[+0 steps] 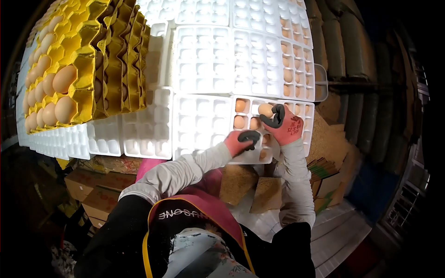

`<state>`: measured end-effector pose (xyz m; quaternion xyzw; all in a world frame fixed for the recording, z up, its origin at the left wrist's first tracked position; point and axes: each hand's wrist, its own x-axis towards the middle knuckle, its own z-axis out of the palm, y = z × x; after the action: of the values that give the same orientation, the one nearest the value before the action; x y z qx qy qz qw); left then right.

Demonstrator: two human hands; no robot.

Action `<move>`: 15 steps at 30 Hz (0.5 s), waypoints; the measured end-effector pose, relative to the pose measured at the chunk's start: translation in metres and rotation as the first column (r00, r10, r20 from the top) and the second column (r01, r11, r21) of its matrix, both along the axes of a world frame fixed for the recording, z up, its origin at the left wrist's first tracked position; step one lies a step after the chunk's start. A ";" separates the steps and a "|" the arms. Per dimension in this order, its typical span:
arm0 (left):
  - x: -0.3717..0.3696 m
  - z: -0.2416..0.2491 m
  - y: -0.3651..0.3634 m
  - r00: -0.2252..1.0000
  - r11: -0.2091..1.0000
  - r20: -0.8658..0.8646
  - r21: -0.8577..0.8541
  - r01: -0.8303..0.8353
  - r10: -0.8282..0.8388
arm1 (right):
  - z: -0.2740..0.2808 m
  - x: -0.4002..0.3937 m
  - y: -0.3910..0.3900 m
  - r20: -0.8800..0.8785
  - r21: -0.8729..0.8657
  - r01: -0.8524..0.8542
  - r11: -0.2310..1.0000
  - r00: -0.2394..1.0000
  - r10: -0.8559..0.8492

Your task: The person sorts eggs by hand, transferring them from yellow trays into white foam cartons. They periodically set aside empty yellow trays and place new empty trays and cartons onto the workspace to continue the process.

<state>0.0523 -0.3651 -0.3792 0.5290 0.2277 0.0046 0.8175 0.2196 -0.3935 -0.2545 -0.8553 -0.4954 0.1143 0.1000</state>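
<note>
Both of my hands wear pink gloves with dark fingertips. My right hand (pixel 283 124) has its fingers curled round a brown egg (pixel 265 110) above a white foam tray (pixel 251 103). Lower and to the left, over the same tray, my left hand (pixel 242 142) is closed, and whatever its fingers may hold is hidden. Brown eggs sit in several cells of this tray, among them one at the upper left (pixel 240 105) and one just below it (pixel 238 122).
Stacked yellow egg cartons (pixel 85 92) with brown eggs rise at the left. White trays cover the surface beyond my hands, and a filled tray (pixel 296 65) lies at the right. Cardboard boxes (pixel 99 194) stand below left. Sacks (pixel 354 51) are piled at the right.
</note>
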 end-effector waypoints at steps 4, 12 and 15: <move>0.003 0.026 0.042 0.907 0.250 0.319 -0.935 0.253 0.275 | 0.023 -0.038 -0.011 -0.203 0.146 -0.174 0.974 0.958 0.202; -0.153 0.279 0.166 0.895 0.728 0.420 0.564 -0.389 0.153 | 0.042 -0.063 0.045 -0.709 0.492 0.251 0.834 0.671 0.216; -0.226 0.340 0.246 0.682 0.431 0.516 0.531 -0.730 0.519 | 0.081 -0.090 0.121 -0.574 0.645 0.063 0.762 0.697 0.428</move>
<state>-0.1740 -0.1190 -0.0388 0.6665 0.2730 0.4695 0.5107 0.1294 -0.2723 -0.1733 -0.6081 -0.5173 0.2664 0.5400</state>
